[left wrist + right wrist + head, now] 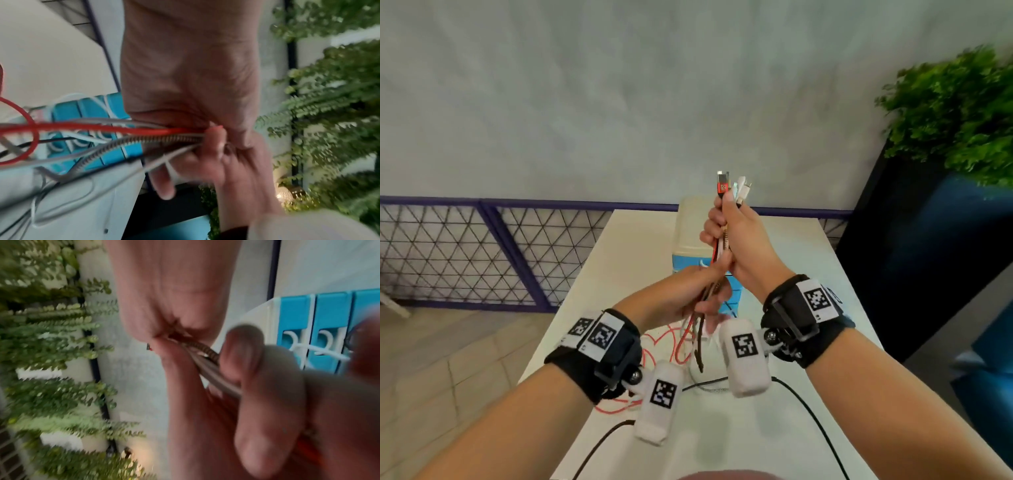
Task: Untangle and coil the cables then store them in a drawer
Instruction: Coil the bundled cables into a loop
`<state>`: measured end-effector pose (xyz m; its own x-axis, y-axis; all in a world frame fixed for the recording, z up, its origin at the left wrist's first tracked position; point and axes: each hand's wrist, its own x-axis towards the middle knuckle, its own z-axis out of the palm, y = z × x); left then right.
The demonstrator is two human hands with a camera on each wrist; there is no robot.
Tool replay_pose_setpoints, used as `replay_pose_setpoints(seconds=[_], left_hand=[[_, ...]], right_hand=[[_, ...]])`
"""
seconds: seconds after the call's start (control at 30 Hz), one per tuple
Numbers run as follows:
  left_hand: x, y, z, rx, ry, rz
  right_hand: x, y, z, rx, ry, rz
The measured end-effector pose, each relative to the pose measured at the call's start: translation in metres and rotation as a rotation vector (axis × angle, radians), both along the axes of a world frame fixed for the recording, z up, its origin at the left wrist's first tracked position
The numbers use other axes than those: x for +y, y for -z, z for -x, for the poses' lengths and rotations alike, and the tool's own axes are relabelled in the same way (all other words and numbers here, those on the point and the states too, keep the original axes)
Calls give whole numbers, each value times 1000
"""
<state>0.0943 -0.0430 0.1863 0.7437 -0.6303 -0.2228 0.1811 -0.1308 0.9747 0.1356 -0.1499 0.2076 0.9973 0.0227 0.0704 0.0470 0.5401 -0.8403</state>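
Two hands (736,236) grip one bundle of cables (722,240).

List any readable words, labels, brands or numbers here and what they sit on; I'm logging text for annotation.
No text can be read in any view.
Red USB plug: a small white mark on its body, too small and blurred to read.
Wrist tags: black-and-white square code patterns, no letters or numbers.
Blue drawer unit: no label visible.
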Motion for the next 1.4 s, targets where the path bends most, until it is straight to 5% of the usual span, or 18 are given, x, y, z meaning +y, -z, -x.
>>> replay_pose_setpoints(seconds=[0.5, 0.77, 1.0, 1.13, 1.23, 1.4], left_hand=[[-19, 19, 3, -194, -12, -144], [18, 63, -8, -180, -24, -317], [87, 119, -9, -264, 93, -930], [124, 145, -1, -191, 160, -1095], [131, 139, -11, -264, 9, -1323], [133, 91, -66, -355, -463, -1239]], right_hand=[[-26, 25, 12, 173, -383, -80], [-45, 20, -15, 98, -82, -70], [-73, 6, -26, 34, 150, -149], [-97, -3, -29, 4, 241, -165], [-99, -1, -29, 32, 240, -79], [-67, 25, -20, 52, 95, 360]])
